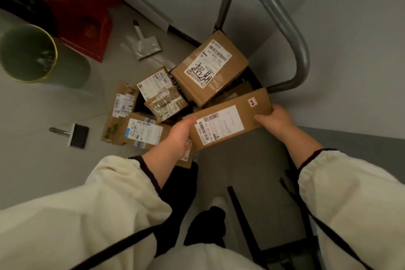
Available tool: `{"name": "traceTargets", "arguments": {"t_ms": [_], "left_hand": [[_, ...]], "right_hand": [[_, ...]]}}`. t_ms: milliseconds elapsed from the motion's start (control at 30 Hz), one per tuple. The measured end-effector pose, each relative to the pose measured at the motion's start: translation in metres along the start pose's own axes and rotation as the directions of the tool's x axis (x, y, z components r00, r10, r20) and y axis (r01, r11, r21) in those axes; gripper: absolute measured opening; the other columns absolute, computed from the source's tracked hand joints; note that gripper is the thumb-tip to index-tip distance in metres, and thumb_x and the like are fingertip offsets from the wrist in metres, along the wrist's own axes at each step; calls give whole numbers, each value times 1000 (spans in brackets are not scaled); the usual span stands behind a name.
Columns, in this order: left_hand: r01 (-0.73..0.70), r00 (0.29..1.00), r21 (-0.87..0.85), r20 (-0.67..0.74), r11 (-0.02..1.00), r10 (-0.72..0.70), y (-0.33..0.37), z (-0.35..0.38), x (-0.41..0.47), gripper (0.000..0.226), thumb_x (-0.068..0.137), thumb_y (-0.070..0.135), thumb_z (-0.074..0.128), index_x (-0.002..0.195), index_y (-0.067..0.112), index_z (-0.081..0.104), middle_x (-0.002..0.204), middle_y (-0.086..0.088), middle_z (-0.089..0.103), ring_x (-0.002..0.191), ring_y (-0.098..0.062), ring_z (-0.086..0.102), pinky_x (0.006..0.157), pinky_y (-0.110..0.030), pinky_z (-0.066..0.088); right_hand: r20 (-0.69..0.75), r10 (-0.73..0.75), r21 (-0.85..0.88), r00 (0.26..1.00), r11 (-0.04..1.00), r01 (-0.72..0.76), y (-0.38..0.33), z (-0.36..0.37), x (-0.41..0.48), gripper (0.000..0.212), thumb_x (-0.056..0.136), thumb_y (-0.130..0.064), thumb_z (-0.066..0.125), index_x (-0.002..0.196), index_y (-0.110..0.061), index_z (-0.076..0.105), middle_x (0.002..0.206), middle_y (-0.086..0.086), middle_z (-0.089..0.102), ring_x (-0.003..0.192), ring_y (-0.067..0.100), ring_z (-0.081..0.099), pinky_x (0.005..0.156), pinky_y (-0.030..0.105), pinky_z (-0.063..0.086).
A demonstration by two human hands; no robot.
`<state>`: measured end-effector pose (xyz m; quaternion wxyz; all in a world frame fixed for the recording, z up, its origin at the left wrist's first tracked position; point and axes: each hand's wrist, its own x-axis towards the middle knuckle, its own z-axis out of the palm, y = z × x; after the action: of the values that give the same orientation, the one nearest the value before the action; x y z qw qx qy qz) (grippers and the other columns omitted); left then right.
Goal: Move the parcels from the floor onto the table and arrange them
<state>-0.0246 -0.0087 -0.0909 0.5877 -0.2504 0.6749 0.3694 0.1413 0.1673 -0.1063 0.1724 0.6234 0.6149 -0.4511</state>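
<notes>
The left hand [178, 136] and right hand [275, 120] grip a long parcel [230, 120] by its ends, seemingly above the pile [144, 131].

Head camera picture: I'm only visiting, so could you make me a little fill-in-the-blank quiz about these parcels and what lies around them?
1. The left hand and right hand hold the long parcel by its two ____.
2. The box with black handwriting carries a ____ label.
3. The black-headed brush lies on the ____.

Missing words: ends; white; floor.
</notes>
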Motion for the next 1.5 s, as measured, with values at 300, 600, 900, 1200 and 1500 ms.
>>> {"name": "traceTargets", "arguments": {"t_ms": [300, 600, 900, 1200, 1500], "left_hand": [[-482, 868, 169, -46, 860, 495, 11, -35, -117, 42, 92, 11, 52, 132, 24, 51, 104, 11, 66, 69, 13, 63, 47, -6, 45], [-937, 347, 33, 177, 347, 921, 49, -30, -331, 45, 89, 18, 56, 129, 39, 50, 125, -2, 56, 104, -7, 61, 79, -18, 53], [-987, 83, -93, 415, 132, 906, -28, -4, -465, 44, 93, 14, 50, 109, 55, 52, 129, -2, 52, 98, -4, 65, 71, -13, 52], [-687, -472, 225, 584, -691, 660, -118, 52, -570, 59, 84, 51, 45, 138, 27, 43, 133, 12, 47, 122, -16, 35, 100, -32, 33], [-579, -521, 177, 671, -796, 528, -154, 83, -586, 56, 86, 48, 45, 138, 28, 41, 141, 13, 45, 127, -14, 35, 101, -38, 35]], "right_hand": [[-267, -201, 39, 942, 975, 219, -20, -46, -128, 40, 85, -19, 60, 122, -6, 53, 118, 16, 56, 105, 28, 55, 81, 28, 41], [-642, -248, 307, 725, 784, 540, -11, -142, -337, 50, 88, -21, 62, 135, -21, 45, 125, -8, 52, 112, 9, 50, 91, 26, 39], [-715, -269, 414, 645, 580, 701, 80, -181, -484, 49, 92, -12, 56, 136, -31, 44, 121, -16, 55, 107, -4, 54, 81, 13, 39], [-490, -101, 872, 866, -45, 488, 153, -192, -478, 34, 95, -7, 46, 128, -9, 51, 116, 12, 65, 103, 23, 64, 77, 30, 58], [-440, 5, 882, 898, -187, 434, 175, -186, -482, 29, 96, -7, 46, 125, -4, 50, 109, 14, 64, 100, 25, 62, 75, 34, 59]]}}
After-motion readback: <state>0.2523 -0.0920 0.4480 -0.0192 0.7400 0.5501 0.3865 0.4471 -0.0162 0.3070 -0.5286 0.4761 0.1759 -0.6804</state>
